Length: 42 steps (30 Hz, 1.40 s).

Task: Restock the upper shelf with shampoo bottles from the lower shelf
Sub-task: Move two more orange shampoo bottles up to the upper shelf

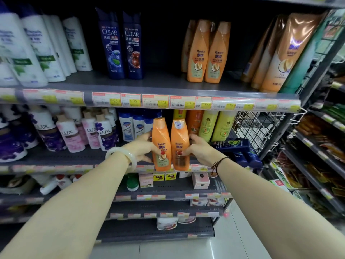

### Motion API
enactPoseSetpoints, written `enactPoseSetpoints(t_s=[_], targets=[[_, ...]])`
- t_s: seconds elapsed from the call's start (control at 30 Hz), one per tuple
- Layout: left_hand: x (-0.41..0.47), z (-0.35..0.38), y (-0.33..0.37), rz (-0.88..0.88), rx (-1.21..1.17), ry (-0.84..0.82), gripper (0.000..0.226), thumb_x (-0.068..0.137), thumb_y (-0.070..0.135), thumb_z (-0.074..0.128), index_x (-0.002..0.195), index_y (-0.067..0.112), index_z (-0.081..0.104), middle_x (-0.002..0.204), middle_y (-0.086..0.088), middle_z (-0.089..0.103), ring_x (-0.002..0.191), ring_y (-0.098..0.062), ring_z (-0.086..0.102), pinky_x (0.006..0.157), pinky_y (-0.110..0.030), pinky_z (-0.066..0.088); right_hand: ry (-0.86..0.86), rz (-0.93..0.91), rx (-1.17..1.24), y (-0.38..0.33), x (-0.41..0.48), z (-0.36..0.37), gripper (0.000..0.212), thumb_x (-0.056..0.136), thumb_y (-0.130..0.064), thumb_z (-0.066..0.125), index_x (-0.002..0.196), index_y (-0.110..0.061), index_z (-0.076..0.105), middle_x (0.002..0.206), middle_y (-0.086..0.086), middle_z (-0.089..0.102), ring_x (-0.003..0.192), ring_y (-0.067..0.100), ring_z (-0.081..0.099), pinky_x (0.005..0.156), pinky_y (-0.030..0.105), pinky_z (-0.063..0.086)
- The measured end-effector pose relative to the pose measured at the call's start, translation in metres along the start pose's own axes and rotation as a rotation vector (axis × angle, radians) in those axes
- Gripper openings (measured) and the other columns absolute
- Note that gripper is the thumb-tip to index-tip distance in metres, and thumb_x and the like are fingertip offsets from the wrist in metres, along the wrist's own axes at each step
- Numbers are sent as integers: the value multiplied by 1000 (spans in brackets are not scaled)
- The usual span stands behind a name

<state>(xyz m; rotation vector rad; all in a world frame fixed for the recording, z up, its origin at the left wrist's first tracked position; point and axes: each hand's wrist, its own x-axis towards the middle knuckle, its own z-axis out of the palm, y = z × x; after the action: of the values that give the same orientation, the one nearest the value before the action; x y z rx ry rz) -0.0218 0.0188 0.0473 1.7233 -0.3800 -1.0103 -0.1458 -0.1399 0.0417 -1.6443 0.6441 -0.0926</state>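
Note:
Two orange Rejoice shampoo bottles stand upright side by side in front of the lower shelf point(56, 157). My left hand point(139, 149) grips the left orange bottle point(161, 139) from its left side. My right hand point(200, 149) grips the right orange bottle point(179, 144) from its right side. On the upper shelf point(164, 79) stand two matching orange Rejoice bottles point(207, 53), with bare shelf between them and two dark blue Clear bottles point(120, 45).
White bottles point(37, 47) fill the upper shelf's left; brown-orange bottles point(280, 55) stand at its right. Lux bottles point(78, 133), yellow-green bottles point(214, 126) and lying dark blue bottles point(240, 152) crowd the lower shelf. A wire rack point(257, 128) and another shelving unit are right.

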Motion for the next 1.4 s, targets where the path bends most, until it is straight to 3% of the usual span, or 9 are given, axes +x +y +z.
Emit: enactPoseSetpoints(t_s=[0.23, 0.53, 0.7, 0.8, 0.9, 1.07, 1.27, 1.4], targets=[[-41, -10, 27, 98, 70, 24, 62, 74, -12, 66, 122, 23, 49, 112, -3, 65, 116, -28, 56, 100, -56, 44, -68, -58, 34, -33, -31, 3, 58, 71, 19, 63, 118, -11, 49, 126, 20, 60, 119, 33, 55, 106, 46, 42], [-88, -31, 64, 255, 125, 56, 56, 77, -9, 65, 124, 19, 53, 119, -6, 65, 113, -26, 59, 97, -51, 48, -92, -182, -11, -85, -52, 9, 69, 72, 15, 64, 133, -10, 44, 129, 16, 58, 120, 33, 54, 107, 50, 41], [-117, -47, 92, 328, 107, 91, 63, 76, -11, 65, 129, 19, 49, 115, -5, 65, 110, -24, 59, 94, -47, 49, -109, -266, -3, -123, -65, 19, 65, 71, 16, 63, 128, -11, 47, 124, 17, 61, 117, 33, 57, 107, 48, 42], [-130, -57, 111, 373, 105, 120, 57, 76, -12, 65, 125, 15, 52, 110, -6, 68, 105, -24, 64, 85, -41, 53, -95, -344, 3, -145, -72, 24, 49, 73, 17, 60, 111, -13, 53, 115, 14, 62, 114, 33, 59, 99, 44, 48], [-138, -63, 129, 400, 100, 128, 56, 78, -10, 65, 127, 14, 51, 112, -8, 68, 103, -24, 66, 81, -40, 55, -91, -390, 0, -164, -78, 25, 48, 76, 17, 57, 114, -12, 51, 114, 17, 61, 105, 30, 61, 79, 33, 52], [-138, -58, 155, 465, 105, 138, 61, 76, -13, 64, 130, 13, 51, 115, -10, 68, 110, -29, 63, 95, -50, 50, -55, -438, 23, -183, -78, 10, 49, 76, 18, 58, 114, -11, 51, 121, 23, 61, 115, 37, 59, 101, 47, 47], [-127, -31, 181, 504, 85, 108, 57, 77, -14, 62, 126, 15, 53, 117, -12, 67, 110, -28, 62, 96, -49, 48, 30, -443, -8, -198, -80, -24, 52, 73, 18, 61, 113, -14, 51, 104, 9, 63, 109, 34, 60, 99, 50, 48], [-112, -10, 196, 519, 83, 80, 57, 76, -14, 62, 123, 17, 54, 117, -11, 66, 112, -28, 60, 100, -52, 45, 117, -463, -42, -200, -75, -49, 55, 69, 16, 65, 113, -14, 52, 111, 13, 63, 110, 35, 60, 102, 53, 45]])
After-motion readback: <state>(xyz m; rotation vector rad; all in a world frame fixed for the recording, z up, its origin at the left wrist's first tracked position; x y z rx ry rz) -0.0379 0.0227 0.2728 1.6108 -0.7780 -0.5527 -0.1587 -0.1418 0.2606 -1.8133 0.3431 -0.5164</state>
